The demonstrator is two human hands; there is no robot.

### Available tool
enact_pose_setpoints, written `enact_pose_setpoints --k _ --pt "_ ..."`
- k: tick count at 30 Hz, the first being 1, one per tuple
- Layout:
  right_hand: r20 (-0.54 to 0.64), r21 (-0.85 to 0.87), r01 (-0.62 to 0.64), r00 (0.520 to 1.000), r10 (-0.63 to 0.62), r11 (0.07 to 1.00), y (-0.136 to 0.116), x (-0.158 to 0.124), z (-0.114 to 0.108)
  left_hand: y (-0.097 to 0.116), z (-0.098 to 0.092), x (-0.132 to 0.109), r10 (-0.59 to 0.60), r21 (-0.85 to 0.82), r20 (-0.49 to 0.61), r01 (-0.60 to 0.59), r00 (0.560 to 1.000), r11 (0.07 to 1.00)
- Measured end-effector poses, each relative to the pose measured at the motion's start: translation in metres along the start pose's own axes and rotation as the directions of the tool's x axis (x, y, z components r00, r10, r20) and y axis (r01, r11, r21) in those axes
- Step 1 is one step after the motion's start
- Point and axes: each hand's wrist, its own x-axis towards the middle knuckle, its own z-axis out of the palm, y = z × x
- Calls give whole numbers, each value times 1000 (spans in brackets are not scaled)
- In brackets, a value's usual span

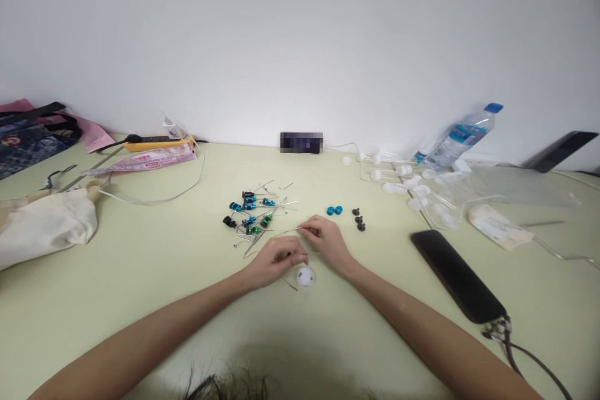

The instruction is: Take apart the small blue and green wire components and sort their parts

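A thin metal rod (287, 230) is pinched by the right hand (323, 239); the grip of the left hand (275, 259) cannot be determined.

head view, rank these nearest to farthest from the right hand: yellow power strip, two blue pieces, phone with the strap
From the right hand:
1. Blue pieces, just beyond, slightly right
2. Phone with strap, to the right
3. Yellow power strip, left, near the wall
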Motion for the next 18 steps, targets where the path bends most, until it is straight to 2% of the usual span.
enact_pose_setpoints --k 4,7,11,14,16,18 --pt "-1 44 -28 1000 28 999 -2 1 -2 -2 -1 0 -105 30 -107 108 989 994" --pt "-31 182 -44 998 51 982 -6 -1 -7 -3 -1 0 -150 46 -163 160 975 986" --pt "-80 384 76 996 -49 920 -19 -9 -17 -6 -1 1 -177 40 -237 192 955 981" --pt "-61 305 154 988 -142 940 -30 -12 -22 -6 -1 3 -183 1 -250 189 951 982" --pt "-64 267 130 991 -117 955 -33 -11 -23 -5 -1 2 -172 -20 -273 173 947 985" --pt "-97 310 63 995 -35 949 -28 -7 -22 -3 -1 1 -161 -30 -329 160 930 987"
